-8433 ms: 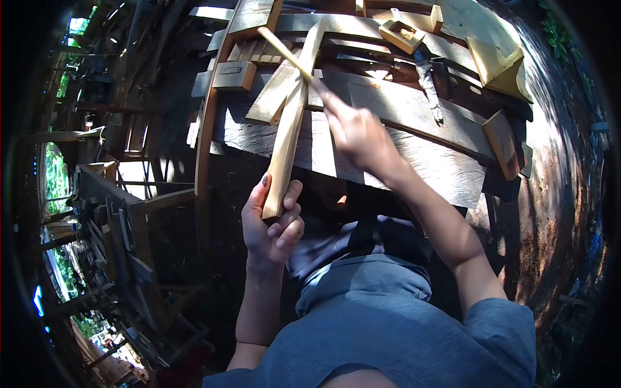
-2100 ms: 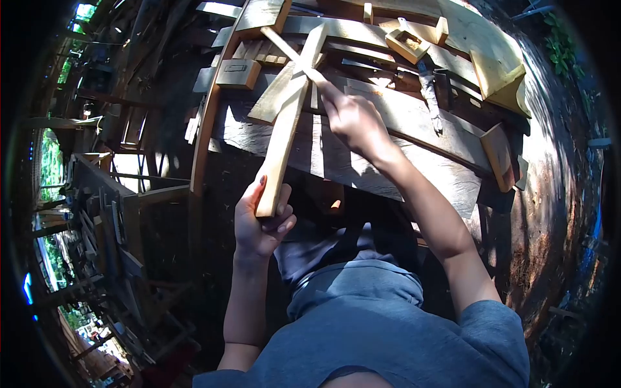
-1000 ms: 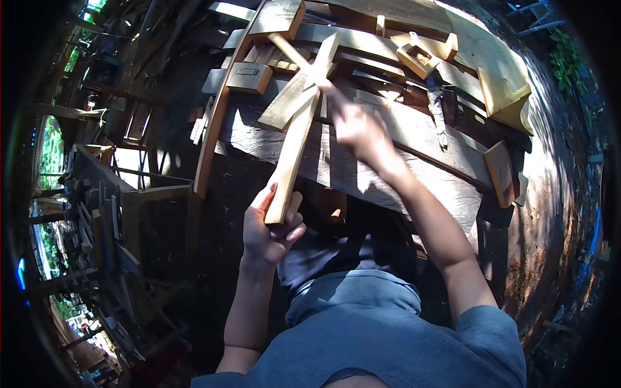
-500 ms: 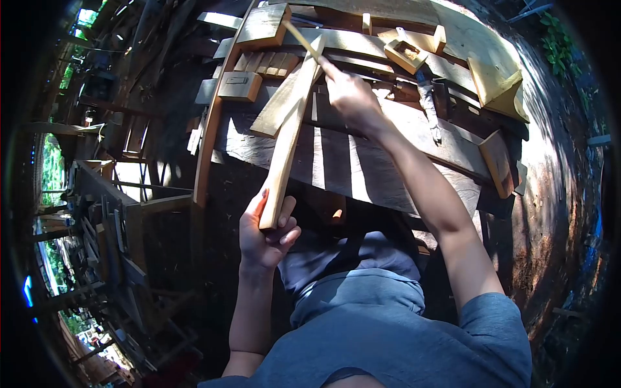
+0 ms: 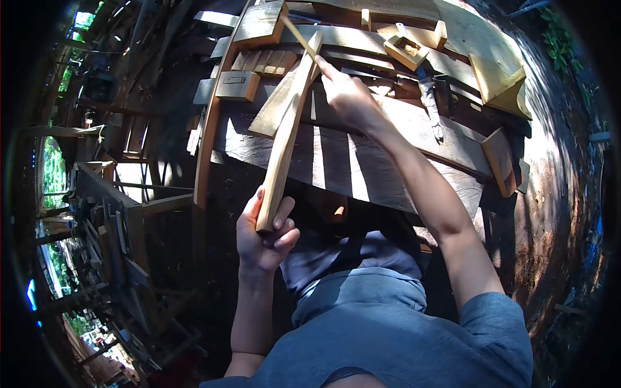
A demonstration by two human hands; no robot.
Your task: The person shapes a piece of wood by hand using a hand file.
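A long wooden bar point(image 5: 284, 139) slants up and away from me, its near end in my left hand point(image 5: 259, 242), whose fingers and thumb are wrapped round it. My right hand point(image 5: 350, 98) is closed on a thin yellowish stick point(image 5: 297, 35) that crosses the bar's far end. The index finger stretches along the stick. I cannot make out whether the stick touches the bar. Under the bar, a flat tapered piece of wood point(image 5: 275, 110) rests at an angle on the bench.
The dark wooden bench point(image 5: 252, 142) carries a pale block point(image 5: 259, 26), a slotted block point(image 5: 238, 85), a hollowed wooden block point(image 5: 406, 50) and a wrapped tool point(image 5: 428, 103). An upright plank point(image 5: 210, 123) borders its left side. Wooden framing point(image 5: 129, 200) stands further left.
The bar's near end and my left hand have shifted slightly left, and the bar has rolled a little. My right hand and the stick have hardly moved.
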